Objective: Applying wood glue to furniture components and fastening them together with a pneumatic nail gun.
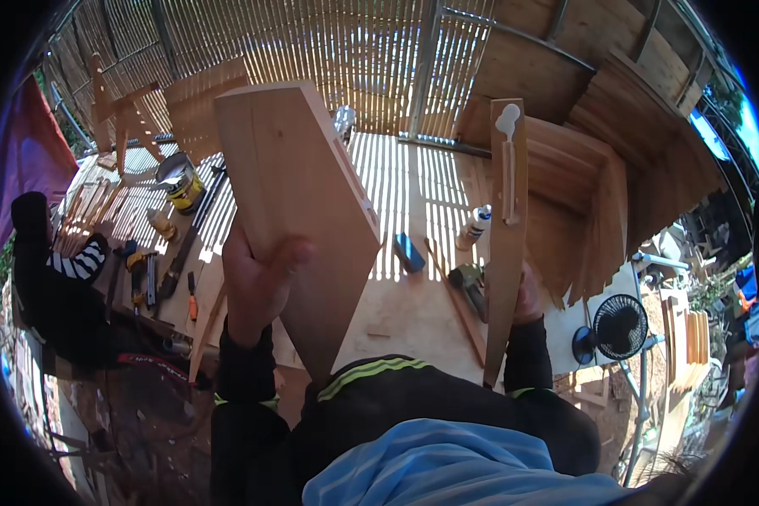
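My left hand (257,282) grips a wide, angular wooden panel (308,177) that tapers toward its lower end, the thumb lying across its face. The panel is held up in front of me, above the workbench. On the other side, my right hand (529,297) holds a wooden piece (504,261) upright, seen nearly edge-on as a long narrow wedge. A slot and a white, glue-like patch (508,121) show on its upper edge. Most of my right fingers are hidden behind this piece. The two wooden parts are apart.
The workbench (379,316) carries a blue block (409,253), a white bottle (474,228), a dark green power tool (470,287), a tin (181,181) and several hand tools. Stacked wooden panels (578,202) stand right, near a small fan (621,327). A person in striped sleeves (80,263) is left.
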